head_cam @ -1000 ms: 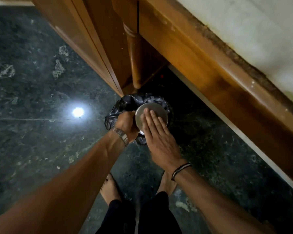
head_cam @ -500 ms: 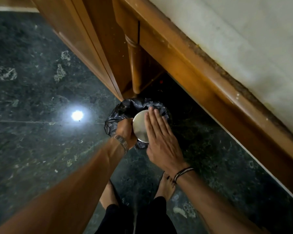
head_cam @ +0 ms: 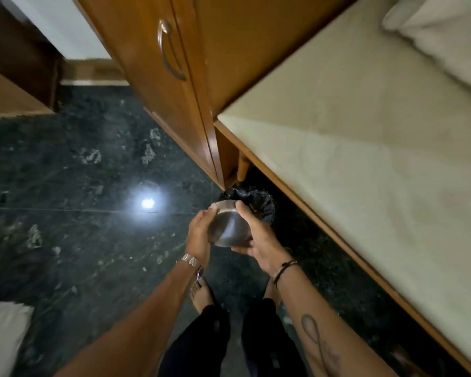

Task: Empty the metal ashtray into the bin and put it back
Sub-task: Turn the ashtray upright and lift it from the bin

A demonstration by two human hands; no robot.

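Metal ashtray [head_cam: 229, 227]: round, steel, held above the dark marble floor [head_cam: 65, 213], its plain base toward the camera. Left hand [head_cam: 200, 235]: grip closed on the ashtray's left rim. Right hand [head_cam: 259, 240]: grip cupping its right side and underside. Bin [head_cam: 259, 202]: black-lined, on the floor just beyond the ashtray, beside the wooden cabinet [head_cam: 174, 77] and bed [head_cam: 365, 159].

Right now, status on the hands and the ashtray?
Both hands, left and right, grip the ashtray. Held above the bin. Nothing in the way.
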